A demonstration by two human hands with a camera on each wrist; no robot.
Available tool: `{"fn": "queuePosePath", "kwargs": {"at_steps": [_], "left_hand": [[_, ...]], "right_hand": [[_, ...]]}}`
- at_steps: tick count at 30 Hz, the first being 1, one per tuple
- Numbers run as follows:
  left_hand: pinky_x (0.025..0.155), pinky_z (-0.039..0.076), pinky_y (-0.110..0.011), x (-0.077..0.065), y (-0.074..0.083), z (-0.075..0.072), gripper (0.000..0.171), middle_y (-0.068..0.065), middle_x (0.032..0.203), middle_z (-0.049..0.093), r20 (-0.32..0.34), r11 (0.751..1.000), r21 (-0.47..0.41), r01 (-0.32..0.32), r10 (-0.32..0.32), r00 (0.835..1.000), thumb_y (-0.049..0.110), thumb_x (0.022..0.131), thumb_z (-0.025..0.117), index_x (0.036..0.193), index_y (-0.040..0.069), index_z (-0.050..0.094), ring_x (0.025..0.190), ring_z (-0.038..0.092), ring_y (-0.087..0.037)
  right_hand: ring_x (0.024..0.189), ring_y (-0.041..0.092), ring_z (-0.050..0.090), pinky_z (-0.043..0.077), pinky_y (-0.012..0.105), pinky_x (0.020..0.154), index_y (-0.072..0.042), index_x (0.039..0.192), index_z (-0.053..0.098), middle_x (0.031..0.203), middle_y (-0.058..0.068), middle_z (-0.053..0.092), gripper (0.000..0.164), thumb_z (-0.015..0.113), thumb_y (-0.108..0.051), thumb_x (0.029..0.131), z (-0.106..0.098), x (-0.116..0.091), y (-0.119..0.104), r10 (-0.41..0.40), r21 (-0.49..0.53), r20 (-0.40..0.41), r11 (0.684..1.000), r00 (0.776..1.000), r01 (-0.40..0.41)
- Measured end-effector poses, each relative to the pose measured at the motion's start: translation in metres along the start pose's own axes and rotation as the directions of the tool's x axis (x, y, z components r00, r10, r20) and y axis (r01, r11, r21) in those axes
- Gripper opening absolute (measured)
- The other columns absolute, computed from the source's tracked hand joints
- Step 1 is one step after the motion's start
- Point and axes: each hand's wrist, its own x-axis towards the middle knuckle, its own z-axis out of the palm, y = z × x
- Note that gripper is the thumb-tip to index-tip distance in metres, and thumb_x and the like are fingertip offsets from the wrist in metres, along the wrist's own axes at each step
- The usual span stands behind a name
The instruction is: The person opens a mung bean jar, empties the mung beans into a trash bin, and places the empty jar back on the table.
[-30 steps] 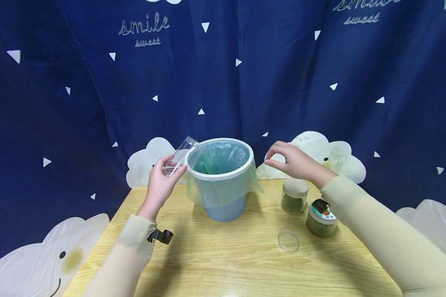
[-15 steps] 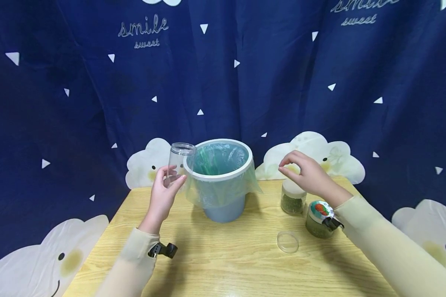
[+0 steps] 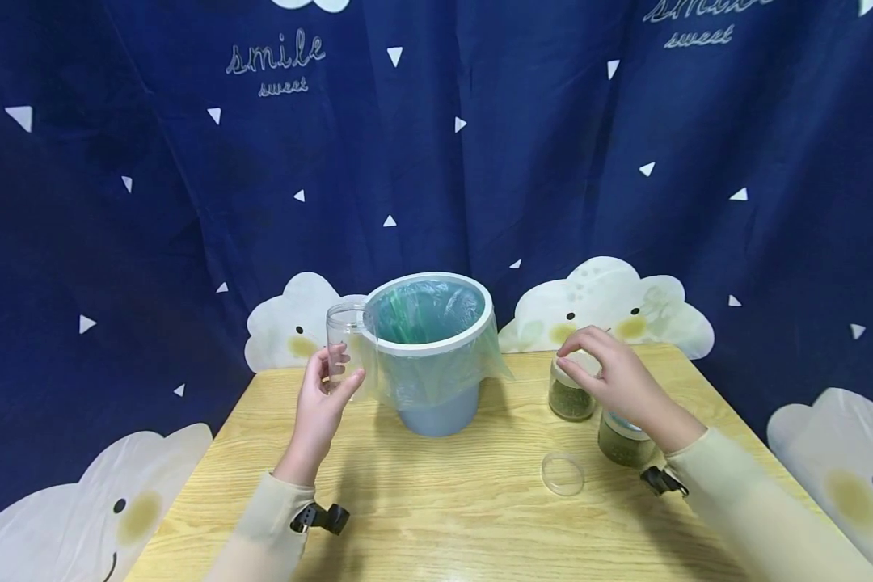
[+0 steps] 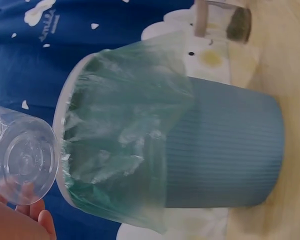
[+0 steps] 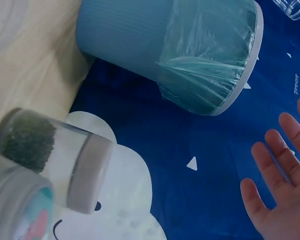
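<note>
My left hand (image 3: 325,396) grips a clear plastic jar (image 3: 352,349) that stands upright, its open mouth up, beside the bin's left rim. Its transparent bottom (image 4: 26,161) shows in the left wrist view. My right hand (image 3: 622,386) holds nothing, fingers bent and relaxed, over the jars at the right. In the right wrist view its fingers (image 5: 270,167) are spread apart. A white-lidded jar of dried green herbs (image 3: 571,398) stands close by the fingertips. A second herb jar (image 3: 623,444) is partly hidden under the right wrist.
A blue bin (image 3: 440,411) with a white rim and a green plastic liner (image 3: 429,380) stands at the table's back. A clear round lid (image 3: 563,474) lies on the wooden table (image 3: 451,509). Behind hangs a dark blue curtain (image 3: 407,145).
My left hand has turned the jar from tilted over the bin rim to upright and lowered it slightly. My right hand has moved right and down toward the herb jars.
</note>
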Motion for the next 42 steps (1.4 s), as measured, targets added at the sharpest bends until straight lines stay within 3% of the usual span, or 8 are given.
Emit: {"fn": "queuePosePath", "kwargs": {"at_steps": [9, 12, 16, 19, 25, 30, 39, 42], "left_hand": [[0.087, 0.033, -0.030, -0.007, -0.019, -0.005, 0.046, -0.013, 0.126, 0.057, 0.052, 0.997, 0.072, 0.001, -0.005, 0.999, 0.007, 0.092, 0.074, 0.131, 0.002, 0.051, 0.103, 0.043, -0.017], [0.088, 0.033, -0.035, -0.009, -0.023, -0.007, 0.046, -0.014, 0.127, 0.058, 0.069, 0.993, 0.114, -0.006, -0.002, 0.998, 0.007, 0.090, 0.076, 0.129, 0.003, 0.051, 0.101, 0.043, -0.016], [0.089, 0.034, -0.038, -0.012, -0.026, -0.012, 0.050, -0.013, 0.126, 0.058, 0.106, 0.983, 0.183, -0.016, -0.003, 0.994, 0.010, 0.089, 0.079, 0.132, 0.007, 0.053, 0.100, 0.043, -0.013], [0.088, 0.033, -0.036, -0.014, -0.031, -0.016, 0.055, -0.012, 0.125, 0.057, 0.134, 0.971, 0.238, -0.007, -0.026, 0.991, 0.015, 0.089, 0.080, 0.136, 0.011, 0.051, 0.101, 0.043, -0.015], [0.087, 0.034, -0.033, -0.014, -0.047, -0.025, 0.057, -0.013, 0.114, 0.054, 0.126, 0.956, 0.289, 0.039, -0.079, 0.989, 0.016, 0.088, 0.081, 0.135, 0.010, 0.048, 0.102, 0.044, -0.018], [0.083, 0.036, -0.030, -0.014, -0.065, -0.034, 0.058, -0.013, 0.109, 0.054, 0.120, 0.936, 0.346, 0.068, -0.117, 0.986, 0.015, 0.087, 0.081, 0.133, 0.008, 0.047, 0.103, 0.046, -0.023], [0.091, 0.040, -0.030, -0.014, -0.090, -0.046, 0.055, -0.017, 0.139, 0.055, 0.131, 0.930, 0.330, 0.163, -0.216, 0.967, 0.014, 0.091, 0.079, 0.134, 0.004, 0.046, 0.110, 0.047, -0.024], [0.087, 0.041, -0.029, -0.014, -0.095, -0.047, 0.055, -0.018, 0.139, 0.055, 0.119, 0.915, 0.356, 0.189, -0.245, 0.962, 0.016, 0.091, 0.079, 0.133, 0.004, 0.046, 0.110, 0.047, -0.026]], "right_hand": [[0.104, 0.018, 0.063, 0.049, 0.038, 0.090, -0.015, 0.102, 0.068, 0.108, -0.002, 0.067, 0.017, 0.076, -0.005, 0.090, 0.000, -0.027, 0.013, -0.019, -0.074, 0.017, 0.997, 1.000, 0.020], [0.100, 0.015, 0.062, 0.053, 0.032, 0.078, -0.016, 0.104, 0.068, 0.108, -0.003, 0.066, 0.020, 0.077, -0.006, 0.090, -0.001, -0.033, 0.014, -0.016, -0.086, 0.029, 0.996, 0.999, 0.018], [0.099, 0.015, 0.063, 0.053, 0.031, 0.077, -0.019, 0.107, 0.067, 0.108, -0.004, 0.066, 0.023, 0.078, -0.009, 0.090, -0.001, -0.042, 0.016, 0.009, -0.104, 0.046, 0.995, 0.999, -0.004], [0.102, 0.015, 0.064, 0.050, 0.035, 0.088, -0.018, 0.111, 0.067, 0.110, -0.003, 0.067, 0.025, 0.078, -0.011, 0.090, 0.001, -0.049, 0.018, 0.027, -0.119, 0.056, 0.993, 0.998, -0.020], [0.091, 0.008, 0.058, 0.050, 0.031, 0.079, -0.015, 0.117, 0.066, 0.112, -0.002, 0.067, 0.029, 0.079, -0.013, 0.091, 0.008, -0.062, 0.023, 0.025, -0.126, 0.073, 0.992, 0.997, -0.016], [0.100, 0.011, 0.062, 0.053, 0.036, 0.083, -0.015, 0.117, 0.066, 0.113, -0.005, 0.067, 0.033, 0.081, -0.011, 0.088, 0.013, -0.069, 0.026, 0.010, -0.144, 0.073, 0.990, 0.997, 0.001], [0.102, 0.016, 0.065, 0.056, 0.044, 0.084, -0.017, 0.115, 0.067, 0.112, -0.005, 0.066, 0.033, 0.082, -0.015, 0.087, 0.019, -0.077, 0.023, -0.011, -0.174, 0.113, 0.984, 0.994, 0.031], [0.101, 0.016, 0.065, 0.055, 0.045, 0.084, -0.018, 0.115, 0.067, 0.113, -0.005, 0.066, 0.031, 0.082, -0.016, 0.088, 0.021, -0.079, 0.021, -0.004, -0.182, 0.137, 0.983, 0.990, 0.030]]}}
